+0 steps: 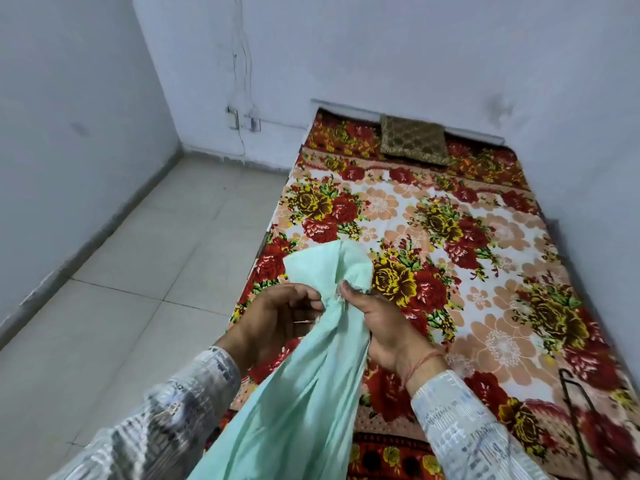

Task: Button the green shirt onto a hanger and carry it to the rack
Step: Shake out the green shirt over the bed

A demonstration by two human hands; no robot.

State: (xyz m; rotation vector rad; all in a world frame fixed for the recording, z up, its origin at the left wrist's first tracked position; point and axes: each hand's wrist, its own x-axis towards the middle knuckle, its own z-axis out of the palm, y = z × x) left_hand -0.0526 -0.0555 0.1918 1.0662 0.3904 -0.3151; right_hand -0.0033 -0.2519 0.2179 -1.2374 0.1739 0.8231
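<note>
Shirt [304, 393] pale mint green, plain. Bedsheet [450, 271] red, yellow & peach floral on white, red border. Cushion [414, 140] olive-gold w/ lattice pattern. Sleeves [464, 427] white, grey print. Walls [415, 46] pale blue-white; floor tiles [138, 271] light grey.

One view only: head cam, worn by the person, wide-angle w/ bent edges. It looks fwd and steeply down over the bed [467, 237], standing at the bed's foot end, near its left corner. The bed runs away from the cam toward the far wall [415, 46]; the brown pillow [414, 140] lies at the bed's far end. Tiled floor [138, 271] fills the frame left of the bed. Closest to the lens, over the bed's near-left edge, sit both forearms. No 2nd view, so no overlap.
</note>
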